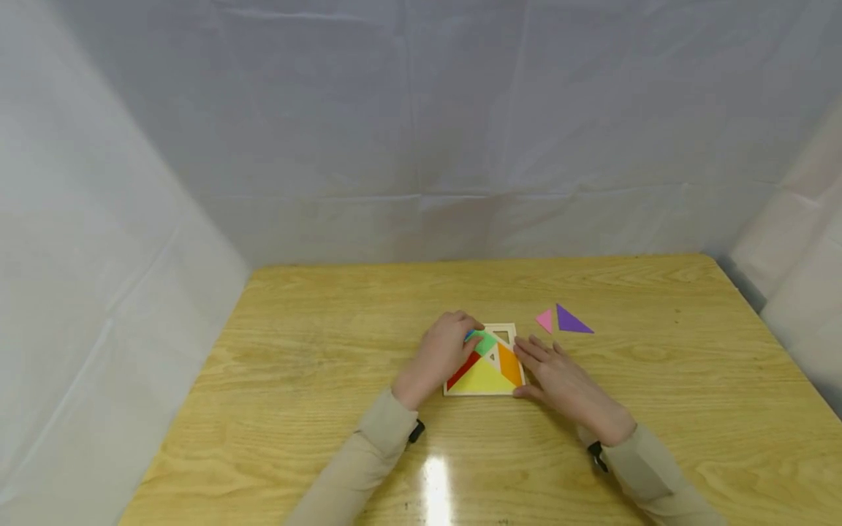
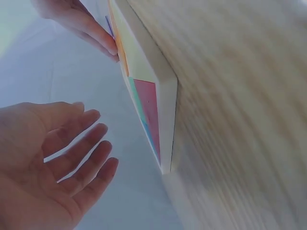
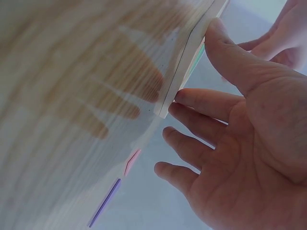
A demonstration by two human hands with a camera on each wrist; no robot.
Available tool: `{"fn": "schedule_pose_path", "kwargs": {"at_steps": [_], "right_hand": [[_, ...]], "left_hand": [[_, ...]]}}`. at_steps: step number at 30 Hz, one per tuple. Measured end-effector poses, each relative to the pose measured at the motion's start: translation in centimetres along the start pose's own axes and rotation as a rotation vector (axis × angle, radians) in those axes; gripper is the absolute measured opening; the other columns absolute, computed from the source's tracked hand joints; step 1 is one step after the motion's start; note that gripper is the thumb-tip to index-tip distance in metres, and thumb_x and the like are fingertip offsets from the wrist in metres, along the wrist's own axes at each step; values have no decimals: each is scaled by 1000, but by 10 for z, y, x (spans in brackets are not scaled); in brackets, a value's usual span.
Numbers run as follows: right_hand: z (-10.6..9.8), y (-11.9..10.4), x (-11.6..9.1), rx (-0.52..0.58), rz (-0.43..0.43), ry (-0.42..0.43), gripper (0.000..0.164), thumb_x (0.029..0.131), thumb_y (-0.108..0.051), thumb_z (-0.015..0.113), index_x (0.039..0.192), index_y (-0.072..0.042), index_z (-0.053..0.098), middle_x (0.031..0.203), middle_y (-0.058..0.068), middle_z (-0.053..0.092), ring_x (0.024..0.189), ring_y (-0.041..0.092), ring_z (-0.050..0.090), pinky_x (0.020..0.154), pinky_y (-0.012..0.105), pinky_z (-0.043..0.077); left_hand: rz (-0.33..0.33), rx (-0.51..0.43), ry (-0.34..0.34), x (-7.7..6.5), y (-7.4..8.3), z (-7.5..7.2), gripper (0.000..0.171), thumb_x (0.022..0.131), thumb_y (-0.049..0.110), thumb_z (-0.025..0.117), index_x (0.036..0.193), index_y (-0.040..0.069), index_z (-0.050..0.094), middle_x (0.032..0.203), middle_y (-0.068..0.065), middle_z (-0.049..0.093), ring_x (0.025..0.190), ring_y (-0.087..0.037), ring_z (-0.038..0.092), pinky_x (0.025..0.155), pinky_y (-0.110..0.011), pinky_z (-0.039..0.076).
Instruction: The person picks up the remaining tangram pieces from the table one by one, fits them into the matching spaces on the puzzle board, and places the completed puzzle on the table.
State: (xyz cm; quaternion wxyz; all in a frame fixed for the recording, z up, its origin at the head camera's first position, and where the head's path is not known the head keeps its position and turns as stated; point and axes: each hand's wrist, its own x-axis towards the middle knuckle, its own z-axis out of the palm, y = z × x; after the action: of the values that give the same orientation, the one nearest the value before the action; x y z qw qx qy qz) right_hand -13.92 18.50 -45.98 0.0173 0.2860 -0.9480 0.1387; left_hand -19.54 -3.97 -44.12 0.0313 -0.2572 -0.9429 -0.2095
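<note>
A wooden tangram tray (image 1: pixel 480 395) lies on the table, holding a yellow triangle (image 1: pixel 483 378), a red piece (image 1: pixel 463 371), a green piece (image 1: pixel 486 343), an orange parallelogram (image 1: pixel 509 365) and a blue piece (image 1: pixel 469 335) that is mostly covered. Over the tray's left side is my left hand (image 1: pixel 441 354); in the left wrist view its loosely bent fingers hold nothing visible. My right hand (image 1: pixel 566 380) touches the tray's right edge with thumb and forefinger, its fingers spread in the right wrist view. Bare tray floor shows at the upper right and centre.
A pink triangle (image 1: pixel 545 320) and a larger purple triangle (image 1: pixel 571 322) lie flat on the wooden table (image 1: pixel 316 329), right of the tray. White sheeting (image 1: pixel 408 146) hangs behind the table and along its sides.
</note>
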Motion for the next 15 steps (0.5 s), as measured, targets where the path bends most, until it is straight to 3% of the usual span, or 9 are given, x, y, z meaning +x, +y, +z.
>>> {"fn": "schedule_pose_path", "kwargs": {"at_steps": [6,10,15], "right_hand": [[-1,-1,1,10,1,-4,68,91,-30,75,141,11,53,148,26,49,137,48,45,108,68,35],[-1,-2,1,12,2,-7,68,91,-30,75,141,12,52,148,27,49,137,49,45,108,67,35],[-1,-2,1,8,10,-17,69,91,-31,75,141,11,52,149,26,49,137,49,44,109,67,34]], "left_hand": [[46,46,50,-19,3,-7,24,99,18,68,119,6,74,121,-8,71,112,-25,65,98,-37,54],[79,133,36,-32,1,-8,31,101,20,65,127,5,70,128,-9,69,116,-26,65,101,-38,52],[98,313,-157,-52,3,-4,50,105,34,56,147,6,53,151,-8,52,139,-25,50,112,-42,43]]}}
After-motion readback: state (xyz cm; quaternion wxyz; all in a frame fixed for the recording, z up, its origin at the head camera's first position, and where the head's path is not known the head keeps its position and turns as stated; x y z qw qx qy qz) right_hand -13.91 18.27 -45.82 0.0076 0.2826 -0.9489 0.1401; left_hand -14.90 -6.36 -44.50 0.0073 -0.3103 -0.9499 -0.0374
